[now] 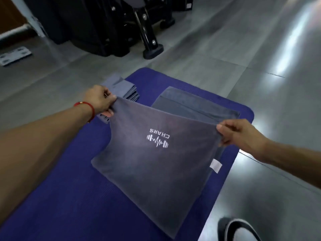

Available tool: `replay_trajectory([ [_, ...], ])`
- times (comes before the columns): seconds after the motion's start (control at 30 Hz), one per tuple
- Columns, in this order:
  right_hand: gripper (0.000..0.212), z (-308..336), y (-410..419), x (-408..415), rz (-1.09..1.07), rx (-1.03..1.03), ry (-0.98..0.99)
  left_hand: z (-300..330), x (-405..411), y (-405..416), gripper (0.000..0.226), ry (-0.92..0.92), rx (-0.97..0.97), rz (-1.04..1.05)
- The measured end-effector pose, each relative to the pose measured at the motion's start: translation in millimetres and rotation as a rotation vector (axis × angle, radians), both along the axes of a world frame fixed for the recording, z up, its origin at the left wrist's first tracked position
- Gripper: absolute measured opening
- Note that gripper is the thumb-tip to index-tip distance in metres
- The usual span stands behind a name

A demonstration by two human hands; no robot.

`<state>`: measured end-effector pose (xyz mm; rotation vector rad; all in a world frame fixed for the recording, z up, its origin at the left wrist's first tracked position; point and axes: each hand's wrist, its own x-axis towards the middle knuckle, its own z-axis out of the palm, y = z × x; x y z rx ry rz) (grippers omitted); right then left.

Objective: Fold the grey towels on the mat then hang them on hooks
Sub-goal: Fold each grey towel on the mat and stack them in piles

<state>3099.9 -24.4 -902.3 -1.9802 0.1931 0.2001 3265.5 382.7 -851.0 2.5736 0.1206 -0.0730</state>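
Soft, limp grey towel [156,164] droops over the mat [69,197]; left hand [101,100] and right hand [239,134] pinch its far corners.

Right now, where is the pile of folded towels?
The pile of folded towels sits at the mat's far left edge, just beyond the left hand.

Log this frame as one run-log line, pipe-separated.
step: folding | left hand: pinches towel corner | right hand: pinches other corner | towel: far edge lifted over mat | stack: behind left hand
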Motion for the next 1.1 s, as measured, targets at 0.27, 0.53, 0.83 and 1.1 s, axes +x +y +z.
replay_trajectory([
  [0.27,0.023,-85.0,-74.0,56.7,-0.322,-0.218,-0.040,-39.5,102.2,-128.6,0.011,-0.088,0.098,-0.073],
  [0.53,0.027,-143.1,-126.2,154.0,-0.628,-0.319,-0.060,-86.8,194.5,-207.6,0.015,-0.155,0.235,-0.065],
  [0.83,0.014,-192.1,-114.9,149.7,-0.674,-0.416,-0.225,-161.0,242.3,-242.6,0.020,-0.003,0.327,0.103],
  [1.1,0.010,-200.9,-118.5,153.3,-0.672,-0.478,-0.290,-186.7,254.8,-247.3,0.011,0.094,0.177,0.034],
])
